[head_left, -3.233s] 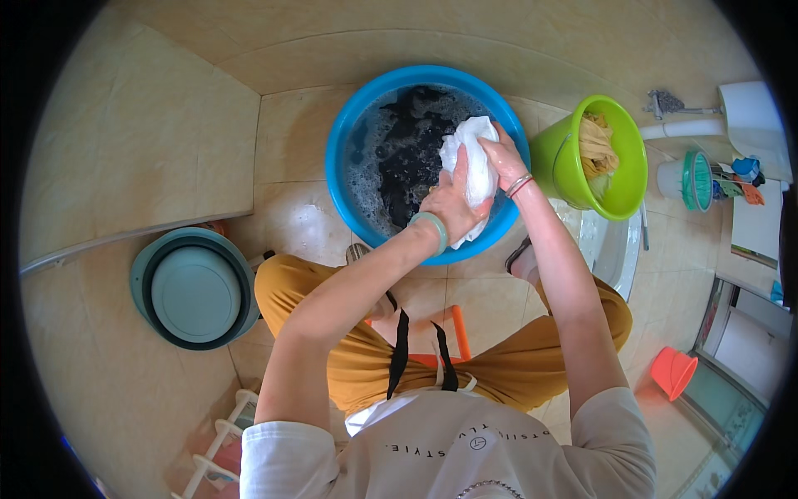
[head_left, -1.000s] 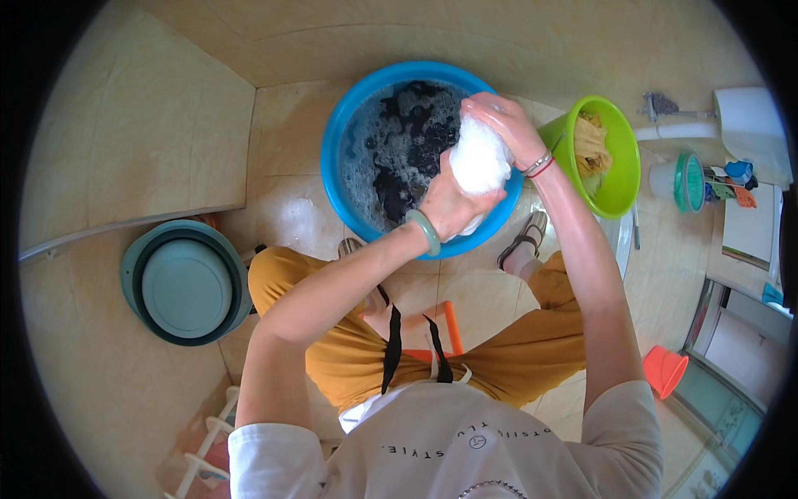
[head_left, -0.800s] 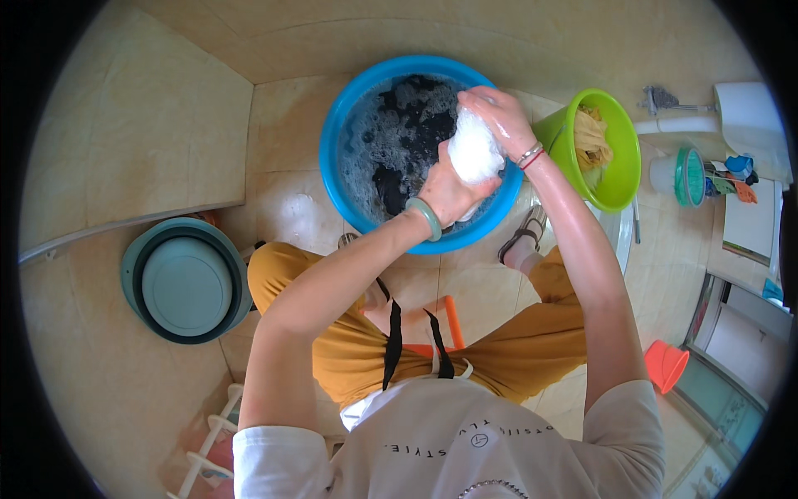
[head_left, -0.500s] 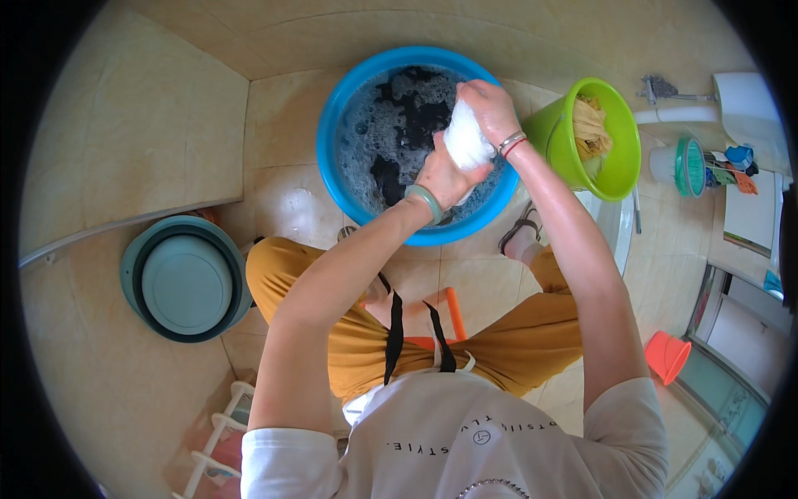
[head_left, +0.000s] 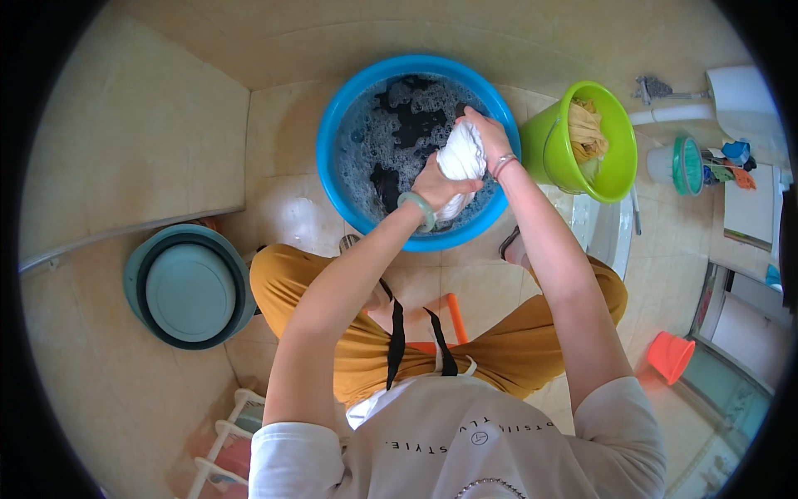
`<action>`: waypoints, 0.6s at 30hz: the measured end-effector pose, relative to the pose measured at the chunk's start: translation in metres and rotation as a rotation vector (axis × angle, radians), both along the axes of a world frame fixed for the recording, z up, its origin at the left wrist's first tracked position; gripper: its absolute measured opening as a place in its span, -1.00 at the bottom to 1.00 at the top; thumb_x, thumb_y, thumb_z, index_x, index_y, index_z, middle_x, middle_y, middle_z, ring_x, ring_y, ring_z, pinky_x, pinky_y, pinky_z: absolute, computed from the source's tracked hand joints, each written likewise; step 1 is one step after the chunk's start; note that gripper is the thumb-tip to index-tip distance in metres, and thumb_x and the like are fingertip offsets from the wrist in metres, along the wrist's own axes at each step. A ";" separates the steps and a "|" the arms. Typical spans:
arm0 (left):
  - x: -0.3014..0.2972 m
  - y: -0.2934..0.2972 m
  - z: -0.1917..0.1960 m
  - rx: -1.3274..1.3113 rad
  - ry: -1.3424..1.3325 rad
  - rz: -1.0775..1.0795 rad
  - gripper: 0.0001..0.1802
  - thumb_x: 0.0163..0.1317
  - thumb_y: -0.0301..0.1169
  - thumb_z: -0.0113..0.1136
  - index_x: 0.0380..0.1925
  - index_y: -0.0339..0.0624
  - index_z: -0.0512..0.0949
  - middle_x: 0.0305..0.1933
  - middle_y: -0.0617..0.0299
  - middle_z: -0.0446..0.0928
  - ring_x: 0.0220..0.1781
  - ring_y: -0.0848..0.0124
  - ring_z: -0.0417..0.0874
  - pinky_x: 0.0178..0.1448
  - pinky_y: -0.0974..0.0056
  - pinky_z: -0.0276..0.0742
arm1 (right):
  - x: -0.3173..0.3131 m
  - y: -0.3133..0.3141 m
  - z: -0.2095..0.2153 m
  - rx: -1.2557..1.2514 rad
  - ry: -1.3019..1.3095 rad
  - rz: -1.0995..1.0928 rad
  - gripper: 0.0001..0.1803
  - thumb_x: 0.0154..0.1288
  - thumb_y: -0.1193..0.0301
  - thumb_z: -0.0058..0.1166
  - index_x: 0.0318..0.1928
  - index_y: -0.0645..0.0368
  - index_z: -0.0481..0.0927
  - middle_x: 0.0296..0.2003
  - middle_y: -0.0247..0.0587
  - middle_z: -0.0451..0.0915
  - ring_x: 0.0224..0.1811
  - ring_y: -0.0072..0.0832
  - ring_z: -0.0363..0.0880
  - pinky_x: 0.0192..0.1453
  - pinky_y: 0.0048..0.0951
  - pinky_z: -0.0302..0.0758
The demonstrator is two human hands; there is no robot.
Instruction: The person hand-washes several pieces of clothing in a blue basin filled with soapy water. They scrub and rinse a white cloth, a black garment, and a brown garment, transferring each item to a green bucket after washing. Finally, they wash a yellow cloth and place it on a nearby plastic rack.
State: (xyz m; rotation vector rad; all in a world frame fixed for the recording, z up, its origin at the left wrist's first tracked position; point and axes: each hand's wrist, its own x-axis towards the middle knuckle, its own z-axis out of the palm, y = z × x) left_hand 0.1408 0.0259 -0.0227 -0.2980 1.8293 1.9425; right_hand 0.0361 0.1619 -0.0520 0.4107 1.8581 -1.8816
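A bunched white cloth is held between my two hands over the right part of a round blue basin. My left hand grips its lower left side, thumb laid across the front. At the upper right end, my right hand has its fingers wrapped round the fabric. Dark soapy water with foam fills the basin, and black patches, perhaps dark cloth, show among the suds. The cloth's lower end hangs close to the water; whether it dips in I cannot tell.
A green bucket with yellowish cloth stands right of the basin. Grey-green nested basins lie at the left by my knee. A white rack is at lower left, a small orange-red bucket at lower right. Tiled walls enclose the far side.
My hands have come slightly closer together and lower, with the right hand moved down along the white cloth. The cloth looks fuller and more bunched. My right knee has swung outward.
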 end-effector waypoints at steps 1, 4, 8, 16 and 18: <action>0.002 -0.005 -0.001 0.247 -0.003 0.041 0.12 -0.13 -0.20 0.55 0.29 -0.39 0.02 0.15 -0.08 0.46 0.23 0.16 0.48 0.33 0.14 0.32 | 0.004 0.005 0.005 -0.116 -0.094 -0.046 -0.54 0.27 0.00 0.13 -0.18 0.19 0.65 -0.27 -0.24 0.65 -0.22 -0.46 0.59 -0.04 -0.40 0.49; 0.011 -0.002 -0.001 0.243 0.079 0.247 0.16 -0.09 -0.37 0.51 0.37 -0.36 -0.12 0.27 -0.04 0.31 0.33 0.22 0.34 0.40 0.16 0.24 | 0.021 0.024 0.019 -0.037 -0.207 0.103 -0.13 0.08 -0.23 0.20 0.27 0.00 0.33 0.21 -0.19 0.36 0.13 -0.20 0.42 0.17 -0.04 0.39; 0.004 -0.003 0.012 0.053 0.394 0.197 0.20 -0.05 -0.48 0.42 0.41 -0.31 -0.28 0.34 -0.08 0.20 0.38 0.16 0.28 0.41 0.12 0.24 | 0.053 0.024 0.056 -0.310 -0.278 0.156 -0.03 0.07 -0.26 0.16 0.40 -0.13 0.13 0.34 -0.20 0.17 0.26 -0.08 0.30 0.16 0.21 0.36; 0.009 -0.015 0.030 0.203 0.230 0.201 -0.02 0.03 -0.46 0.34 0.40 -0.34 -0.01 0.33 -0.11 0.24 0.31 0.13 0.37 0.35 0.18 0.32 | 0.062 0.004 0.063 -0.584 0.047 -0.200 -0.47 0.26 0.31 0.16 0.19 0.28 0.40 0.05 -0.12 0.53 0.08 -0.36 0.53 0.14 -0.28 0.49; 0.017 -0.026 0.068 0.484 -0.098 0.309 -0.20 0.11 -0.50 0.23 0.36 -0.36 0.12 0.30 -0.03 0.33 0.29 0.22 0.42 0.33 0.21 0.34 | 0.059 0.014 0.062 -0.767 0.004 -0.201 -0.50 0.31 0.35 0.10 0.20 0.30 0.40 0.07 -0.14 0.53 0.09 -0.38 0.54 0.13 -0.33 0.50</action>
